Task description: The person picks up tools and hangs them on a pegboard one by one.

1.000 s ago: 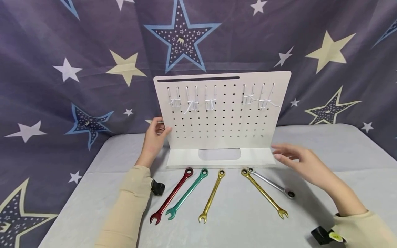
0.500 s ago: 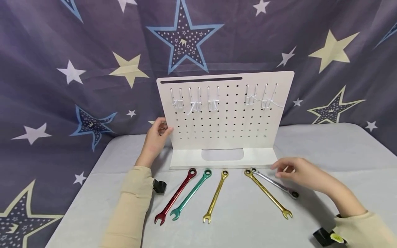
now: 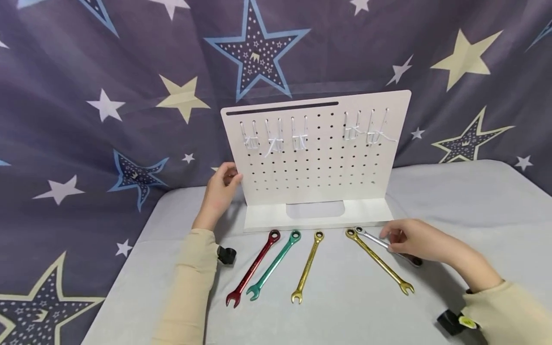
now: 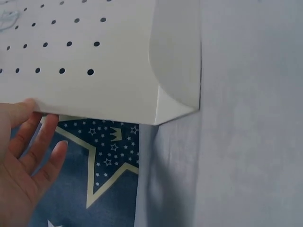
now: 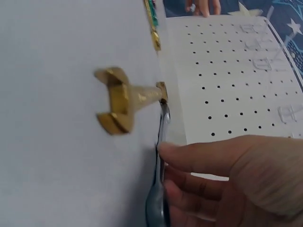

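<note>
My left hand [image 3: 217, 194] grips the left edge of a white pegboard [image 3: 280, 179], thumb on the front and fingers behind, as the left wrist view also shows. My right hand [image 3: 420, 239] is at a silver ratchet wrench [image 3: 372, 238] near the board's front right corner. In the right wrist view the thumb and curled fingers pinch the wrench's shaft. Its far ring end lies against the ring of a gold wrench [image 3: 379, 261]. Farther left on the table are another gold wrench [image 3: 308, 266], a green wrench [image 3: 276, 263] and a red wrench [image 3: 253, 268].
Several white wire hooks [image 3: 300, 136] hang along the board's upper rows. The board's base [image 3: 263, 218] has a cut-out and stands on a grey cloth-covered table [image 3: 345, 316]. A star-patterned curtain [image 3: 345, 57] hangs close behind.
My right hand has moved from beside the board's base down onto the silver wrench and taken hold of it. The left hand has kept its grip on the board. The head view has shifted slightly.
</note>
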`<action>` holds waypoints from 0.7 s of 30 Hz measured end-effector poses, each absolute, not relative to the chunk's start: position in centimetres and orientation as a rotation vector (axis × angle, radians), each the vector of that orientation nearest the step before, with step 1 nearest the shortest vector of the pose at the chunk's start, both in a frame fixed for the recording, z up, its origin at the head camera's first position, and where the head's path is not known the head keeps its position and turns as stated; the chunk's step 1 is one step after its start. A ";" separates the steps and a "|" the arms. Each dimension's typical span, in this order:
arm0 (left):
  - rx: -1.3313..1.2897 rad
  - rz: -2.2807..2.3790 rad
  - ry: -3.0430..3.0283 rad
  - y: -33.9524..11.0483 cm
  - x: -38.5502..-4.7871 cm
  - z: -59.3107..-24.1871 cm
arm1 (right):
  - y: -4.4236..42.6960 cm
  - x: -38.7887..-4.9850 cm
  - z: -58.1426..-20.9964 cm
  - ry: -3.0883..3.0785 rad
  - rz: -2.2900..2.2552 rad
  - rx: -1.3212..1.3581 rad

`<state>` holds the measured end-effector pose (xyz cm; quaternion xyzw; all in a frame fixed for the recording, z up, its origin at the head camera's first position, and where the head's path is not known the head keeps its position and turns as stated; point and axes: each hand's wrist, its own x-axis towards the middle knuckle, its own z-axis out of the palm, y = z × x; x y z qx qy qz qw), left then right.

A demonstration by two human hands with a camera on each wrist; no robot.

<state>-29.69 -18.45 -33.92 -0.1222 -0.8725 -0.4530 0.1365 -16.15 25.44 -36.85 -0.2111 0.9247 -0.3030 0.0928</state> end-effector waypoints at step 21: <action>-0.226 -1.387 -2.439 -17.5 -29.9 -33.7 | 24.5 -15.5 -36.5 2.730 -0.889 -0.510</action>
